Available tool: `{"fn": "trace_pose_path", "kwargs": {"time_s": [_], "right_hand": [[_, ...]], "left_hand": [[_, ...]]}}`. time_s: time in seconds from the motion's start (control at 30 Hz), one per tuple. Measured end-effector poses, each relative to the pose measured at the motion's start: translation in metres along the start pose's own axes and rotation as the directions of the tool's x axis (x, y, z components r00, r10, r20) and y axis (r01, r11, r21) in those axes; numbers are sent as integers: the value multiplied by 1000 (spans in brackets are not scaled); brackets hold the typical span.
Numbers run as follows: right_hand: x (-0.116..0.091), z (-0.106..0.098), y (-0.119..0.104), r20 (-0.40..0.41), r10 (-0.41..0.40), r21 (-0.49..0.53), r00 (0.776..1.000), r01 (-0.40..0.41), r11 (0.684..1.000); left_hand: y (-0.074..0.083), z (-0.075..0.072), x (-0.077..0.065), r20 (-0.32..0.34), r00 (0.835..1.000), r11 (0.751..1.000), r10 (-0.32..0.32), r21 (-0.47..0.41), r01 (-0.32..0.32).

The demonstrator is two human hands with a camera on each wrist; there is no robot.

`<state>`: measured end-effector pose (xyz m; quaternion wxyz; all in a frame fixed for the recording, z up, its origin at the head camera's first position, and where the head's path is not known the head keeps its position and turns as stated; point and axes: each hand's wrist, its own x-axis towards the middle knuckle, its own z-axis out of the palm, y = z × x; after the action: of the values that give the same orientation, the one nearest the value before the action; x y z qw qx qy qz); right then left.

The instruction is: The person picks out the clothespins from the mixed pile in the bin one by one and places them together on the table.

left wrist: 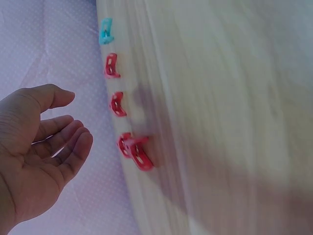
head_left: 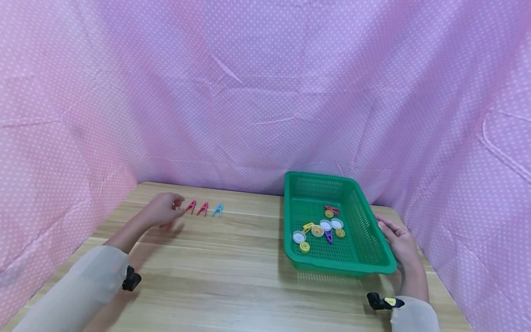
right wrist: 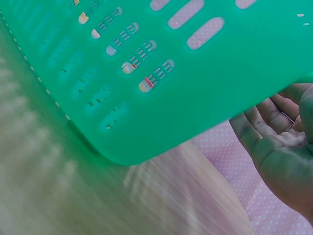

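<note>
My left hand (head_left: 163,210) hovers at the table's far left, its fingers loosely bent and holding nothing. Beside it, two red clothespins (left wrist: 139,154) lie close together or overlapping; in the head view the hand partly covers them. Two more red clothespins (head_left: 202,209) and a light blue clothespin (head_left: 217,210) continue the row to the right. My right hand (head_left: 400,242) grips the right rim of a green plastic basket (head_left: 298,263); some of its fingers are hidden. Inside the basket are a red clothespin (head_left: 332,210), a purple clothespin (head_left: 329,236), a yellow clothespin (head_left: 308,227) and several round caps (head_left: 298,237).
A wooden table (head_left: 224,286) lies beneath everything. Pink dotted cloth (head_left: 249,92) hangs behind the table and on both sides. The basket stands on the right part of the table, near the back edge.
</note>
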<state>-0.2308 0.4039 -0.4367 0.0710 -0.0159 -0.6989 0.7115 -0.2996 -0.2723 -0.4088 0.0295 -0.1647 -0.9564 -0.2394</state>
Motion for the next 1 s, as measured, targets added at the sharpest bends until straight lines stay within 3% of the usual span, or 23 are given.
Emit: {"fn": "trace_pose_path", "kwargs": {"time_s": [0.57,1.0], "right_hand": [[0,-1,2,-1,3,8,1000,-3,1000],[-2,-1,2,14,-14,23,1000,14,1000]], "left_hand": [[47,21,38,6,997,996,79,-46,-79],[91,35,58,22,988,988,151,-42,-150]]}}
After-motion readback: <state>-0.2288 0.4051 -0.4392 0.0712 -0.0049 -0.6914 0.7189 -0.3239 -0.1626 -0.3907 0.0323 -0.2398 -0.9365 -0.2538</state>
